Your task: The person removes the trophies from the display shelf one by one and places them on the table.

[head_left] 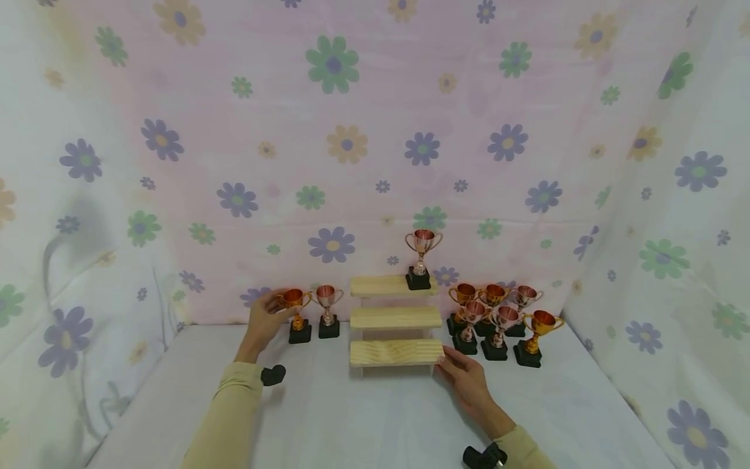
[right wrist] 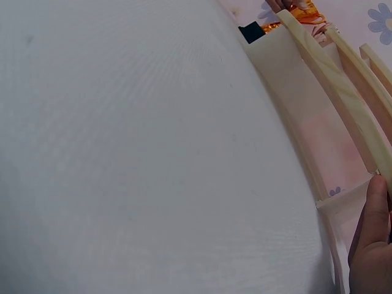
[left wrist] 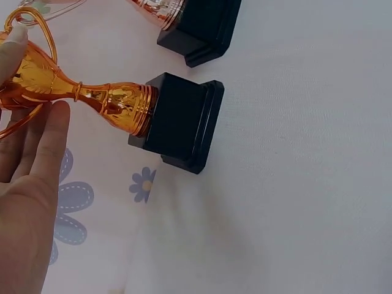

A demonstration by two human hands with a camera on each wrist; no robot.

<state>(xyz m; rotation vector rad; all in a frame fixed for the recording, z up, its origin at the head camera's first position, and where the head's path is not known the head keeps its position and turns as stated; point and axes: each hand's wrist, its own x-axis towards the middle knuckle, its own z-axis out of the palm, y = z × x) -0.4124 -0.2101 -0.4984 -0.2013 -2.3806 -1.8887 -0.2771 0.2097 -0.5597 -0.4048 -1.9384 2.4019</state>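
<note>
At the left, my left hand (head_left: 267, 320) holds a small gold trophy cup (head_left: 298, 322) by its bowl, thumb on the near side and fingers behind it. Its square black base (left wrist: 176, 119) points down toward the white cloth. Just right of it stands a rose-gold trophy (head_left: 328, 311). In the middle is a three-step wooden stand (head_left: 395, 354), and another rose-gold trophy (head_left: 420, 257) sits at the right of its top step. My right hand (head_left: 470, 385) grips the right end of the lowest step, its thumb (right wrist: 376, 205) against the front edge.
Several gold and rose-gold trophies (head_left: 497, 329) stand grouped to the right of the stand. White cloth (head_left: 328, 417) covers the table. A flowered fabric backdrop (head_left: 375, 182) rises behind and at both sides.
</note>
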